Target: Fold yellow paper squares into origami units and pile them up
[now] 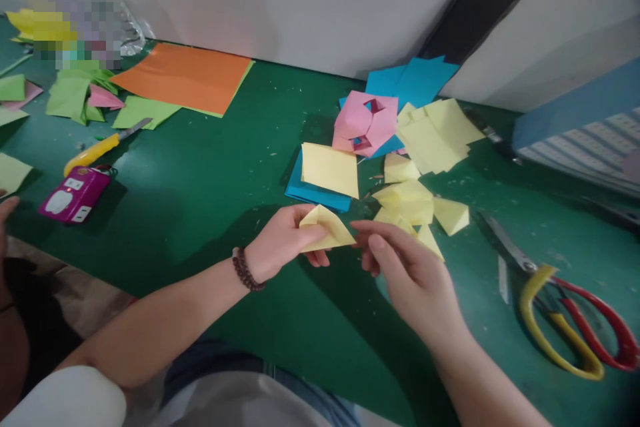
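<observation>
My left hand (287, 237), with a dark beaded bracelet on the wrist, pinches a folded piece of pale yellow paper (327, 227) between thumb and fingers. The paper comes to a point on its right side. Close to that point is my right hand (405, 267), its index finger stretched out and its thumb apart; nothing shows in its grip. Whether the fingertip touches the paper, I cannot tell. Just beyond my hands, a yellow paper square (331, 170) rests on a stack of blue paper (317, 198). Several folded yellow pieces (405, 200) lie beyond my right hand.
Red-and-yellow-handled scissors (537, 280) lie at the right. A pink folded shape (366, 121), yellow sheets (433, 133) and blue sheets (410, 83) sit near the wall. At left are an orange sheet (185, 77), a yellow-handled knife (100, 147), a purple box (75, 193) and another person's hand (6, 213).
</observation>
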The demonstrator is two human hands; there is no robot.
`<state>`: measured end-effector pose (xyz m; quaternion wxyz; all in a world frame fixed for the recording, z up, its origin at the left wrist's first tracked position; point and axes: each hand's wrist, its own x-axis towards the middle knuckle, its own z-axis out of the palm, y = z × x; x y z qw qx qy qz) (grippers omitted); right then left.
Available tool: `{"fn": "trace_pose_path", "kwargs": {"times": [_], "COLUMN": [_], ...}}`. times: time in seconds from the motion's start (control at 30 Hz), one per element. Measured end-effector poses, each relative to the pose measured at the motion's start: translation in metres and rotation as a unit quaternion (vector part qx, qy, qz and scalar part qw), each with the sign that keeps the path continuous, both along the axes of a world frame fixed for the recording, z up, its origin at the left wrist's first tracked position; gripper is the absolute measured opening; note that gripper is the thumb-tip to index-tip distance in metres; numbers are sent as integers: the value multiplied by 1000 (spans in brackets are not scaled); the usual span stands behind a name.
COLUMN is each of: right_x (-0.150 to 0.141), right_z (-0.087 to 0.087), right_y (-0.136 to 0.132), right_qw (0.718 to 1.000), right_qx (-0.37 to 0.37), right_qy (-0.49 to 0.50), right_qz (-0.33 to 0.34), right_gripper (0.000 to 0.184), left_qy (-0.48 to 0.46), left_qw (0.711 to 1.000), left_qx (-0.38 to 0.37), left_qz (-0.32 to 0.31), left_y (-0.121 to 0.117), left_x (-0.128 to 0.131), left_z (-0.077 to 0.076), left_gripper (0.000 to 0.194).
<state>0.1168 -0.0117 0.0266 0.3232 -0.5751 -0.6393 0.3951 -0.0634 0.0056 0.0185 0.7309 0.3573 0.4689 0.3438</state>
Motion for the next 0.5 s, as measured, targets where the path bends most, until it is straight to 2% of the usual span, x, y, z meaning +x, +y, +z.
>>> {"fn": "trace_pose_path", "kwargs": {"times": [0.07, 0.17, 0.27, 0.33, 0.4, 0.5], "right_x": [-1, -2, 1, 2, 3, 1], "right_z": [-1, -3, -2, 0, 2, 2], "right_y": [-2, -2, -1, 1, 1, -1], "right_qw": [1000, 999, 998, 996, 993, 986], "right_qx": [26, 53, 62, 73, 96, 138], "right_qy": [5, -14, -15, -15, -32, -74], "right_qz": [2, 0, -27, -45, -54, -52], "right_gripper": [27, 21, 20, 21, 22, 24], "left_qy": [-8, -37, -48, -31, 5, 69], "left_qw": [1000, 997, 997, 998, 998, 994], "left_qx": [-5, -9, 1, 20, 36, 55], "left_qz": [-27, -69, -61, -44, -42, -62], "left_y": [0, 0, 0, -1, -2, -4], "left_x": [0, 0, -1, -3, -3, -2], "left_z": [0, 0, -1, -2, -2, -2], "left_gripper": [7, 28, 52, 60, 59, 42]}}
